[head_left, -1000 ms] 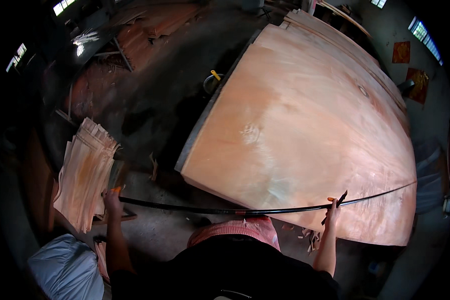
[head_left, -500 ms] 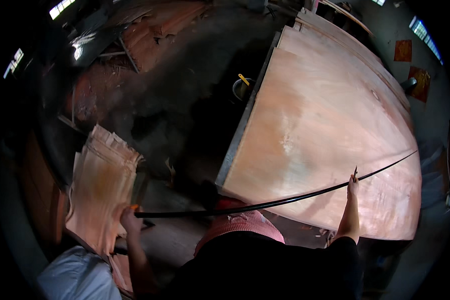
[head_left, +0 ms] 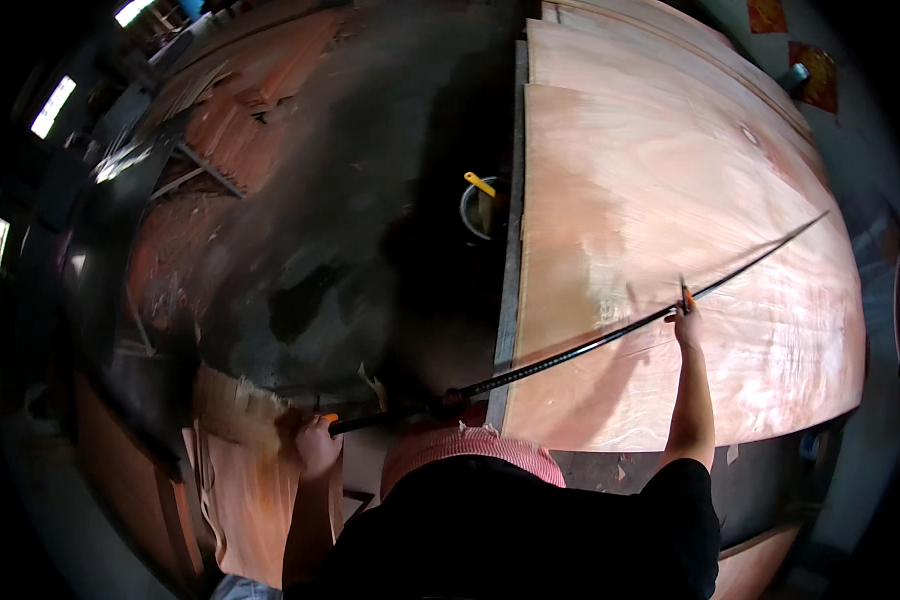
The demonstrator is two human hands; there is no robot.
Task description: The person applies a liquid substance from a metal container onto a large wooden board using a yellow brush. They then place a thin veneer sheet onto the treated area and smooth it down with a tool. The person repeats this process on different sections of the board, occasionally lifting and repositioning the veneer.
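Note:
My left hand (head_left: 318, 447) is closed round the near end of a long, thin black bar (head_left: 570, 352), where a small orange piece shows beside my fingers. Reaching forward on the right, my right hand (head_left: 687, 326) grips the bar farther along. A slim tool with an orange part and a dark, pointed tip (head_left: 688, 297) sticks up from that hand; its exact kind is unclear. The bar slants from lower left to upper right over the large stack of pale wood veneer sheets (head_left: 690, 200), its far end near the right side. Whether it touches the top sheet I cannot tell.
A bucket (head_left: 467, 213) with a yellow-handled tool (head_left: 480, 184) stands on the dark floor left of the stack's edge rail (head_left: 511, 250). More veneer sheets (head_left: 260, 490) lie beyond my left hand. Reddish wood scraps (head_left: 230, 140) are piled at the far left.
My view has turned and shifted. In it, both hands and the bar sit higher, the left hand is farther right, and the bar slants more steeply across the stack. Both hands keep their hold.

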